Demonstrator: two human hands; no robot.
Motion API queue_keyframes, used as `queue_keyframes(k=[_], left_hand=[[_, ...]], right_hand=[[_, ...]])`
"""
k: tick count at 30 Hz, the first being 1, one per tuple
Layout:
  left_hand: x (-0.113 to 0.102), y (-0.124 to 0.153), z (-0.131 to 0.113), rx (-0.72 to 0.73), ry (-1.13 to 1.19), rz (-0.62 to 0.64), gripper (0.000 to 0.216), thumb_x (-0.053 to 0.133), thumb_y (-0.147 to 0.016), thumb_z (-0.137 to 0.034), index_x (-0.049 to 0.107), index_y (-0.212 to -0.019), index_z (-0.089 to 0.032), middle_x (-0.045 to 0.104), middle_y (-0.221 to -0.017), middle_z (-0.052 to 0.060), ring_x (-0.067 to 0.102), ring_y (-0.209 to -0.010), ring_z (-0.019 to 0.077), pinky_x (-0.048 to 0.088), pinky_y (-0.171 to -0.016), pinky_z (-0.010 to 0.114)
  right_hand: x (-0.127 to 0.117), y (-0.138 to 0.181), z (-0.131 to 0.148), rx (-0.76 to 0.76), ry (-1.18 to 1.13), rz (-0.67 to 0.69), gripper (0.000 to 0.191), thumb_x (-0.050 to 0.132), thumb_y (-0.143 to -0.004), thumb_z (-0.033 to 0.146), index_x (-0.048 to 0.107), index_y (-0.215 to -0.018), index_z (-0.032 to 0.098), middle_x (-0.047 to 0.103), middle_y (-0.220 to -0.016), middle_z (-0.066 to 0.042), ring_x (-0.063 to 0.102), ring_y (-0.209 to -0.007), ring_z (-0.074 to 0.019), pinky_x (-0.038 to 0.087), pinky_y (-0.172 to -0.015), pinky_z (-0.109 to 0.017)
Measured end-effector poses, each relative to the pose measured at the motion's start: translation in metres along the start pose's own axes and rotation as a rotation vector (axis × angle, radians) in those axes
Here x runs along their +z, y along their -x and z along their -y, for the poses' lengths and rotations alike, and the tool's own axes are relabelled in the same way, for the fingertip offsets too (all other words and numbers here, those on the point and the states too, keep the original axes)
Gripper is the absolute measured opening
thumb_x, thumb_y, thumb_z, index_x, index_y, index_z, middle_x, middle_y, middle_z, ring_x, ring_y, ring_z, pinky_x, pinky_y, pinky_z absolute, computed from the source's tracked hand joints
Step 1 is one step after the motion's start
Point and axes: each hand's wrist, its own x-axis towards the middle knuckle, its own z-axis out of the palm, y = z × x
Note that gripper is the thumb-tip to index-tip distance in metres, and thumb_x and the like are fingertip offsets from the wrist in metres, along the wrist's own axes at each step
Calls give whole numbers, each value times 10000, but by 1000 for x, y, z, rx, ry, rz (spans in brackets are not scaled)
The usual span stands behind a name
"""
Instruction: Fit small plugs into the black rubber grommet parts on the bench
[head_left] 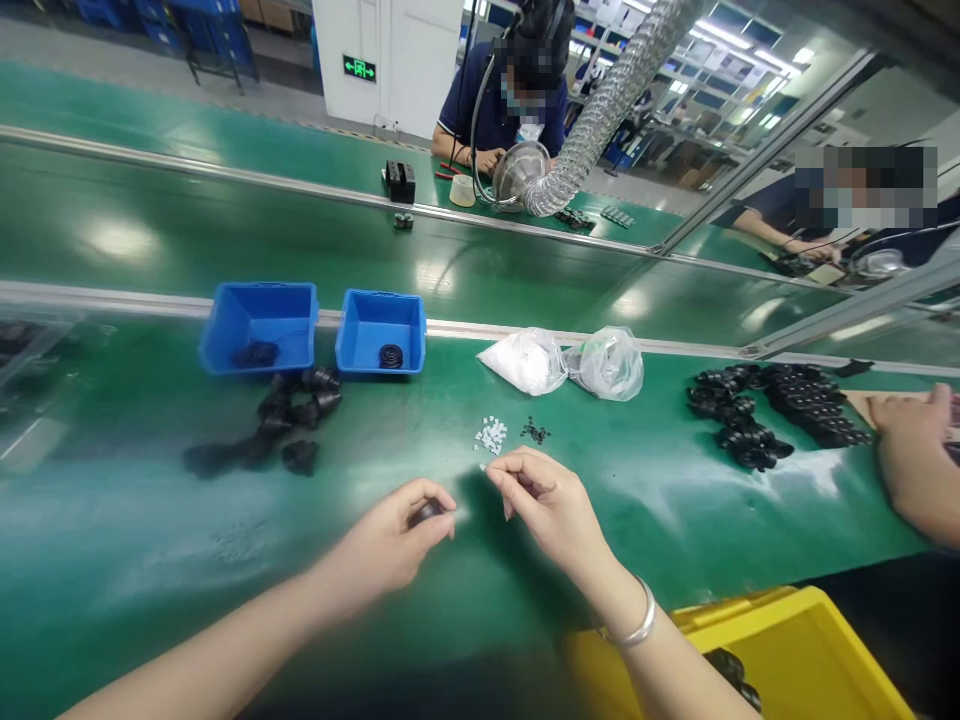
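1. A green table (pixel 637 500) runs through a workshop, two blue bins (pixel 382 318) along its far side.
2. Left hand (pixel 394 535): thumb and fingers curled around a black part (pixel 426 512).
3. Right hand (pixel 544 500): apart from the left, fingertips pinched on a white bit (pixel 484 468).
4. Just beyond it, a white pile (pixel 491 435) beside a black pile (pixel 535 431); behind, two bags (pixel 525 365).
5. Near right, a yellow crate (pixel 802 650); at the edge, a co-worker's hand (pixel 911 450).

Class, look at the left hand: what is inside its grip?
Inside the left hand, a dark rounded piece shows in part. The hand covers the rest, so its full shape cannot be told.
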Motion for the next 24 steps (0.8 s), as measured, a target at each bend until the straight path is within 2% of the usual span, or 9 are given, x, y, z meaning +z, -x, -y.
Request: queue_keyframes(k=[2,4,6,8,10,13,18,24], left_hand=[[-1,0,3,58,-128,-36,257,594,-849,-401,521,-1000,-206,481,-704,-66,375,-415,30,331,-434,203],[-3,0,5,123,-177,-34,243,571,-864,-359,528,-1040,-197,514,-699,-47,528,-555,90,454,-578,246],[-5,-1,7,163,-159,-17,281,547,-873,-326,519,-1117,-190,595,-844,12,609,-708,138,510,-711,307],[-7,-3,9,180,-166,-44,356,567,-853,-299,498,-1189,-205,605,-1045,59,645,-797,163,534,-787,348],[-8,-4,12,202,-276,-126,386,595,-827,-286,517,-1202,-235,589,-1141,65,650,-885,190,542,-834,361],[-8,-4,16,251,-494,-223,328,583,-823,-277,584,-1151,-262,598,-1146,54,623,-967,209,554,-842,343],[-7,-3,20,326,-647,-246,371,537,-833,-218,568,-1202,-252,597,-1185,62,629,-987,210,555,-874,351],[-6,-3,21,356,-752,-246,374,508,-860,-210,543,-1231,-242,600,-1219,69,611,-1070,224,527,-945,377]], right_hand=[[4,1,4,18,-33,18,193,526,-923,306,656,-823,204,592,-692,-4,553,-524,-113,455,-554,-254],[9,4,6,24,-58,23,189,528,-923,305,655,-823,207,598,-698,-5,552,-522,-112,451,-536,-249],[15,9,8,3,-65,33,161,533,-922,286,654,-844,216,602,-706,-5,556,-537,-114,450,-532,-246],[21,14,11,-44,-54,60,134,536,-920,253,647,-852,224,608,-727,-7,573,-589,-122,463,-563,-246],[28,18,15,-104,-34,89,122,527,-921,215,633,-863,226,615,-759,-15,591,-671,-135,483,-624,-254],[39,21,16,-174,16,92,126,490,-930,177,609,-909,216,619,-823,-39,593,-764,-153,498,-697,-279],[50,23,11,-203,107,75,140,444,-943,163,579,-933,199,595,-854,-55,575,-783,-160,497,-714,-296],[47,20,13,-185,130,126,136,448,-938,160,577,-918,198,581,-827,-41,563,-731,-153,486,-687,-288]])
